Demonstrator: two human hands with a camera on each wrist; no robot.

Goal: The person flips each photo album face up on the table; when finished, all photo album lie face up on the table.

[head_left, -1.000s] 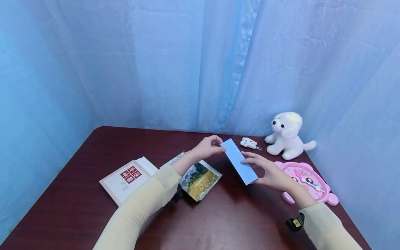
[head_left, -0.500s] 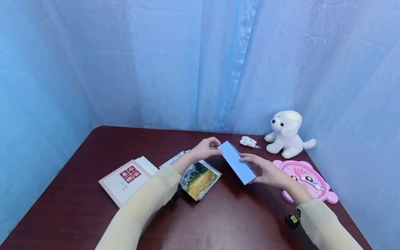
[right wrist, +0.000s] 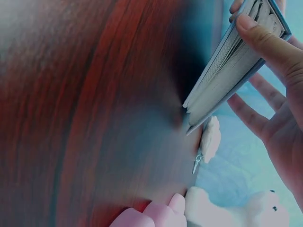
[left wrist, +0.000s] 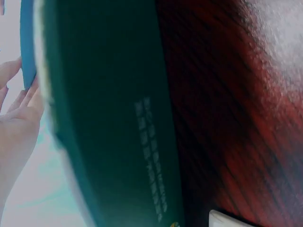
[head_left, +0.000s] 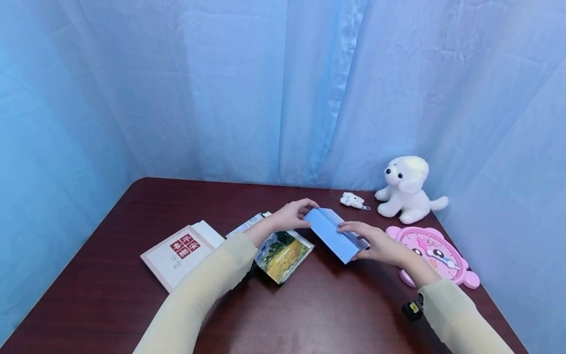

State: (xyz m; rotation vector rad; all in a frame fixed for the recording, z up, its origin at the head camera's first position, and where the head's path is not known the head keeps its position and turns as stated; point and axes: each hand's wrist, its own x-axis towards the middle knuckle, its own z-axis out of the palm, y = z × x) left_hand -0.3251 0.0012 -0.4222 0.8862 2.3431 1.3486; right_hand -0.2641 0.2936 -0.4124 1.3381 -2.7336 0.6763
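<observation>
A light blue hardcover book (head_left: 329, 236) is held tilted above the table, two of its blue faces showing in the head view. At its upper left end my left hand (head_left: 289, 216) grips the corner between thumb and fingers. My right hand (head_left: 381, 244) holds the opposite end, with a finger on the upper face and the thumb low at the end. Slightly fanned white pages (right wrist: 232, 64) show between the covers in the right wrist view, a thumb pressing near them. Under my left forearm lies a book with a painted landscape cover (head_left: 285, 255).
A cream book with red characters (head_left: 185, 246) lies on the dark wooden table (head_left: 283, 319) at left. To the right are a pink clock (head_left: 431, 253), a white plush dog (head_left: 407, 189) and a small white keychain toy (head_left: 352, 200). A dark green panel (left wrist: 113, 113) fills much of the left wrist view.
The blue book has turned in my hands, so a second blue face now shows along its far side. My left hand has shifted slightly down and to the left.
</observation>
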